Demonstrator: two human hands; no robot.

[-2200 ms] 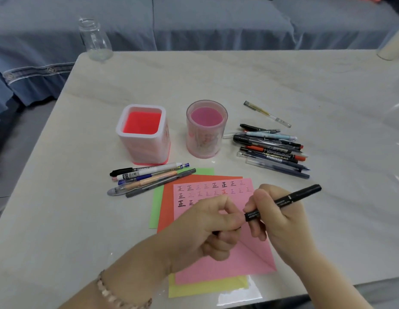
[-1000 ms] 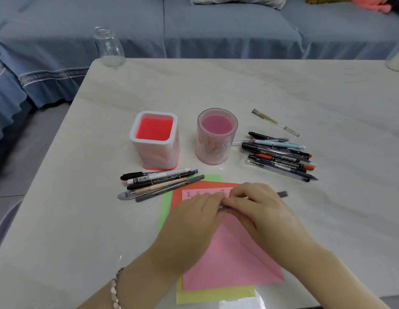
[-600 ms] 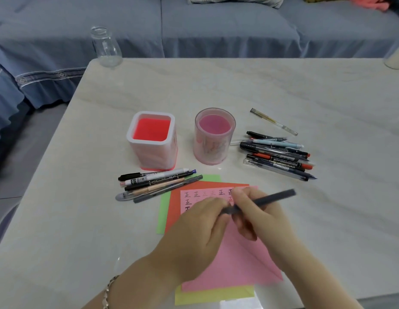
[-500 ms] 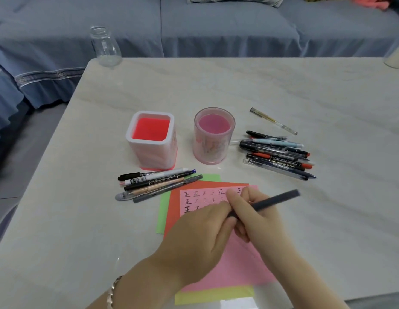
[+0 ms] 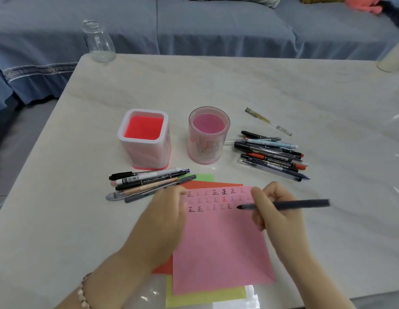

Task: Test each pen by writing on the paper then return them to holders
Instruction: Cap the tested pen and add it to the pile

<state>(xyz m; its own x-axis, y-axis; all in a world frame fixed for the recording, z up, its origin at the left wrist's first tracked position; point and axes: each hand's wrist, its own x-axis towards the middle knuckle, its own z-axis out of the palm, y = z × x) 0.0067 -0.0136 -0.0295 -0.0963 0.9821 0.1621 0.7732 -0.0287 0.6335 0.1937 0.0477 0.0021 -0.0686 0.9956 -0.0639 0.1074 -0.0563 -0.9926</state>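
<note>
The dark pen (image 5: 283,205) was pinched in the right hand (image 5: 276,214), its tip touching the pink paper (image 5: 221,248) on the bench (image 5: 283,85), at the right end of the third row of characters. The left hand (image 5: 163,219) rested on the paper's left edge, blurred, its grip impossible to tell.

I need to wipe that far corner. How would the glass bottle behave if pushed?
The glass bottle looks empty, so probably light, sliding easily on the glossy table. Standing near the corner edge, it could fall and break.
</note>
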